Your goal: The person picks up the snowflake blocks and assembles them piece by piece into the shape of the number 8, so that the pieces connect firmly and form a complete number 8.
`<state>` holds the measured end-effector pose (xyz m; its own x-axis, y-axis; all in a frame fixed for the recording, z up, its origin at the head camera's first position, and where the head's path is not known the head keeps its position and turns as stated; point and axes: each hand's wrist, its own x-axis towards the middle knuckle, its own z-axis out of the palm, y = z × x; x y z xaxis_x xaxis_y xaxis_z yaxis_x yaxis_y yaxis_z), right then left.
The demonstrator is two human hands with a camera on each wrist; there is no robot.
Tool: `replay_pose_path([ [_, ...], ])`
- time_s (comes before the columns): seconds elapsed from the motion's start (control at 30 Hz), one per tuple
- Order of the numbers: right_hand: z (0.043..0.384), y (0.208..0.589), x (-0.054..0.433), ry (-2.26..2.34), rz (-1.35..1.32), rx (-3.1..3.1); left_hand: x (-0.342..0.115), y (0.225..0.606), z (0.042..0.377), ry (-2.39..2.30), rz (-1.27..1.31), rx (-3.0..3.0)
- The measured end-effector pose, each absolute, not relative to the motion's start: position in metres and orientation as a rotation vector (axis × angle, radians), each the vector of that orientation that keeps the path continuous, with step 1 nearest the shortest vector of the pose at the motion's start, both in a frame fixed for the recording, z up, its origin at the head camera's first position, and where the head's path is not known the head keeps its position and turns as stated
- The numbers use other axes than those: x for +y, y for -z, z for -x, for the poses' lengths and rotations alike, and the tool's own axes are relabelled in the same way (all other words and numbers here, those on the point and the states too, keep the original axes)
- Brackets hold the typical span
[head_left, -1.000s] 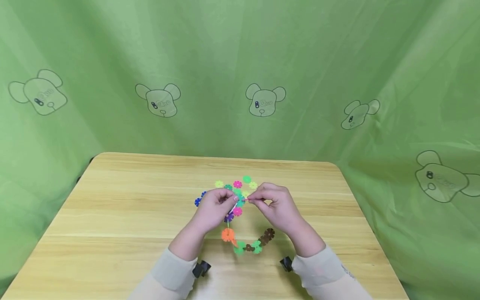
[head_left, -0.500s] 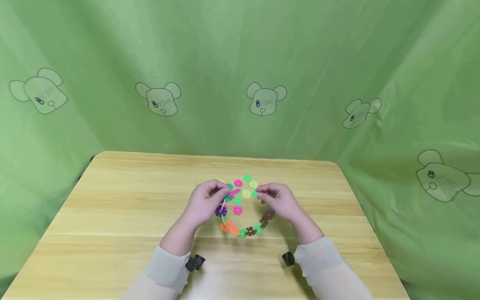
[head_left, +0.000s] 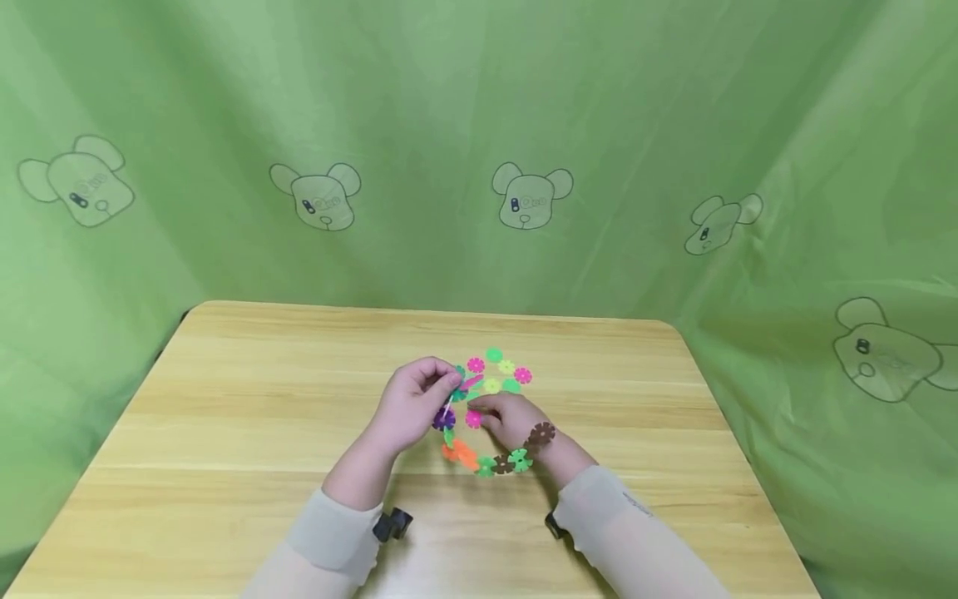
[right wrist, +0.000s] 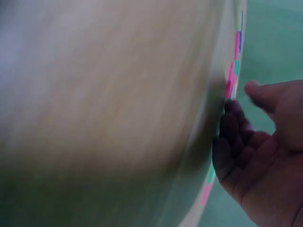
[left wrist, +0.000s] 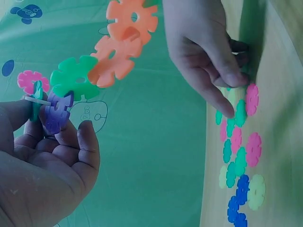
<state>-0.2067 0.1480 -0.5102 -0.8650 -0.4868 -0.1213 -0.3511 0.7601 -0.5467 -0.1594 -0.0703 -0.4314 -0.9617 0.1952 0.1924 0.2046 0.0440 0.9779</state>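
Note:
My left hand (head_left: 415,403) pinches one end of a chain of slotted plastic snowflake discs. Near its fingertips, the left wrist view shows a pink disc (left wrist: 33,81), a green one seen edge-on, a white one and a purple disc (left wrist: 57,113). From there the chain hangs in a curve through orange discs (head_left: 460,453) to brown discs (head_left: 542,434), which overlap my right wrist in the head view. My right hand (head_left: 516,423) reaches low over loose discs, thumb and fingers apart with nothing between them. Its fingertips are right by a loose pink disc (head_left: 474,418).
Loose pink, green and yellow discs (head_left: 491,385) lie on the wooden table (head_left: 299,374) beyond the hands. Blue discs (left wrist: 240,196) also show in the left wrist view. A green curtain (head_left: 419,100) with printed bear heads hangs behind the table.
My right hand let go of a pink disc now on the chain by the left hand, drew away right, then lowered leftward to the loose discs. The left hand shifted slightly left with the chain.

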Motion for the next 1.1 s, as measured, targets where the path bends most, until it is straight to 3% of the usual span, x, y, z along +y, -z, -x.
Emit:
replay_pose_path([
  [0.3,0.209,0.517,0.147,0.599,0.686,2.754,-0.068,0.431,0.158,2.139,0.409,-2.274],
  [0.6,0.205,0.518,0.163,1.020,0.446,2.669,-0.065,0.432,0.157,2.157,0.387,-2.278],
  [0.77,0.203,0.500,0.174,1.344,0.332,2.623,-0.064,0.434,0.157,2.163,0.361,-2.293],
  [1.1,0.190,0.438,0.189,1.870,0.618,2.579,-0.064,0.437,0.157,2.109,0.469,-2.278],
])
